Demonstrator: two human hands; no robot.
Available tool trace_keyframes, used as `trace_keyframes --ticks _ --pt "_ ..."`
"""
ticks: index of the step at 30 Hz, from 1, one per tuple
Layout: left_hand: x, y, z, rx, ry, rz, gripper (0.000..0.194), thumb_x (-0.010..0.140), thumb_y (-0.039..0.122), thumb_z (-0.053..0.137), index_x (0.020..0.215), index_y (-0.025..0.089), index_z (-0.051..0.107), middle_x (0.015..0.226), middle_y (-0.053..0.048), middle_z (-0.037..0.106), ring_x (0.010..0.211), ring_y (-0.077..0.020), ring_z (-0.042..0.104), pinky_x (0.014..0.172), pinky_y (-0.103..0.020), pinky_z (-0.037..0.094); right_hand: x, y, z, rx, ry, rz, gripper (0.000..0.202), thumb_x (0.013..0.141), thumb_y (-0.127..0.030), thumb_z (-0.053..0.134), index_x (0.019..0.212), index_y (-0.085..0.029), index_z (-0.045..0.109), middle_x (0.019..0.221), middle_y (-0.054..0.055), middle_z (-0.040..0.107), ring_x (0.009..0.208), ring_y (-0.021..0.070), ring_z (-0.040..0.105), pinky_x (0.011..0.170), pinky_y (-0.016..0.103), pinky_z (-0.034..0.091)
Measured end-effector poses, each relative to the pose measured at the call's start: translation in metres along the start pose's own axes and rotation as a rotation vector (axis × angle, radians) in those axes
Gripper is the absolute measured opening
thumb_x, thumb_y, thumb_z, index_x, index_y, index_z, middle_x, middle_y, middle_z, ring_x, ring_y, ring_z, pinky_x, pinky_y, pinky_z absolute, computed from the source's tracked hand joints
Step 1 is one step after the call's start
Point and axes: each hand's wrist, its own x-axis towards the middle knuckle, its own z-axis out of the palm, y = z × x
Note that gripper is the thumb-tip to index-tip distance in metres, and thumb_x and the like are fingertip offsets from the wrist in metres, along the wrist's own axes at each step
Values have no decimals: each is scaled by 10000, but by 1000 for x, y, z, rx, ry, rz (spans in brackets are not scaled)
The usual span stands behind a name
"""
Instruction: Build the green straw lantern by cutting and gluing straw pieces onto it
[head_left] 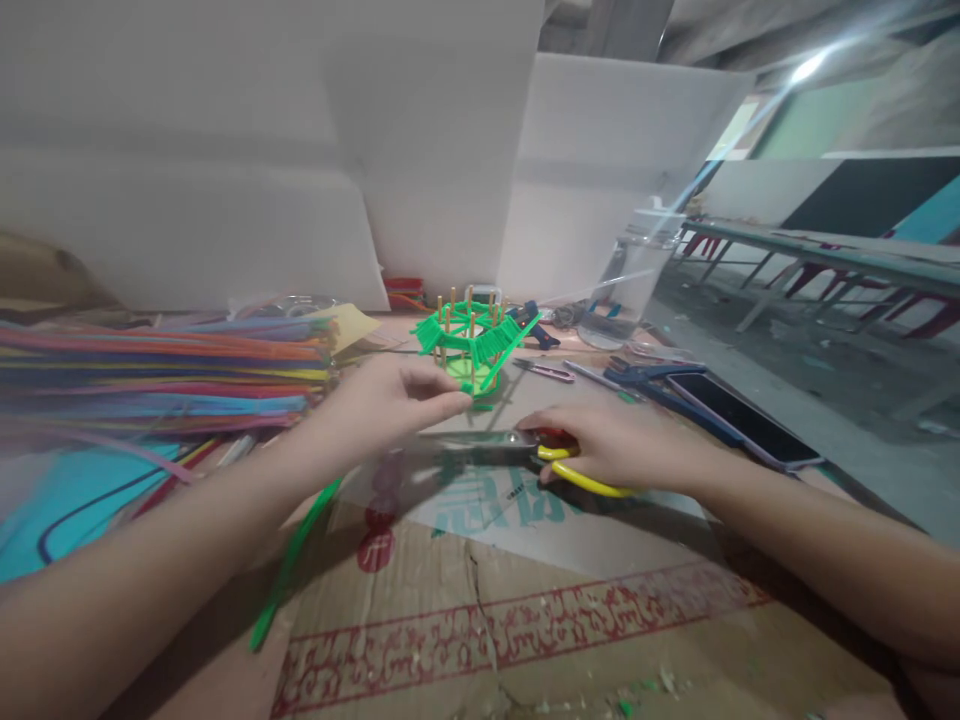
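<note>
My left hand (405, 395) is closed in a pinch just in front of a small round model (474, 345) made of green fuzzy strips and upright wooden sticks. A speck of green shows at its fingertips; what they hold, if anything, is too small to make out. In my right hand (600, 440) is a pair of scissors (551, 455) with yellow handles, its blades pointing left under my left hand. One green strip (499, 365) leans diagonally at the model's right side. Below my left forearm lies a longer green pipe cleaner (296, 560).
Bundles of coloured pipe cleaners (225, 370) lie at left, near a blue sheet (90, 490). To the right are a phone (742, 420), dark-handled pliers (652, 375), small snips (544, 370) and a clear jar (626, 285). White boards (435, 150) stand behind.
</note>
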Motion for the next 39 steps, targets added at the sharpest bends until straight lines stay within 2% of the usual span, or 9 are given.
trace_keyframes --ticks 6,11,14,19,23,26,30,33,39 --pt "5 -36 29 57 -39 -34 233 849 390 594 852 201 729 794 -4 726 704 -180 633 616 -260 423 -1 0 4 -98 6 -104 486 886 -218 580 1370 -266 577 1209 111 629 1035 241 605 895 362 459" --pt "5 -50 42 73 21 -45 257 873 418 566 892 185 673 853 -26 709 764 -197 627 667 -280 430 2 3 -2 -29 169 -165 289 912 -338 592 1133 -202 722 1100 111 653 999 241 596 905 393 454" --pt "5 -49 46 41 67 -28 239 901 381 531 878 175 650 845 -25 686 783 -192 609 701 -281 425 9 2 -1 283 315 -68 307 919 -420 575 1014 -174 731 950 84 691 892 205 626 822 360 479" --pt "3 -47 49 -37 137 -2 255 923 389 518 889 173 650 910 -33 693 851 -194 606 788 -286 432 37 -7 10 1013 195 123 532 865 -663 542 993 -170 695 650 8 624 542 117 554 532 259 433" --pt "3 -47 50 -89 123 -13 250 914 391 538 891 173 657 889 -28 692 844 -191 612 782 -281 447 59 -25 16 1316 164 135 483 787 -650 656 795 -168 615 571 -21 585 472 86 505 477 220 423" --pt "3 -46 50 -168 106 -24 255 894 403 560 882 169 660 846 -20 681 805 -183 610 747 -270 460 62 -36 19 1330 248 41 426 756 -557 731 691 -180 545 550 -51 559 460 65 479 461 197 402" --pt "3 -43 53 -301 53 -96 301 881 442 565 884 159 667 800 -15 668 752 -172 600 696 -262 467 53 -35 27 1175 318 -15 330 789 -479 725 741 -176 601 591 -45 596 503 69 498 502 204 416" --pt "3 -42 56 -327 5 -96 300 880 442 567 864 160 667 785 -15 660 747 -169 593 689 -262 466 48 -25 34 1189 295 19 340 805 -494 707 795 -161 645 637 -16 634 546 81 540 536 215 435" --pt "4 -42 58 -315 61 -100 255 876 406 575 843 165 654 788 -5 657 747 -162 585 705 -260 457 55 -22 35 1345 174 76 493 821 -623 638 929 -143 680 617 -1 630 501 83 526 485 209 423"
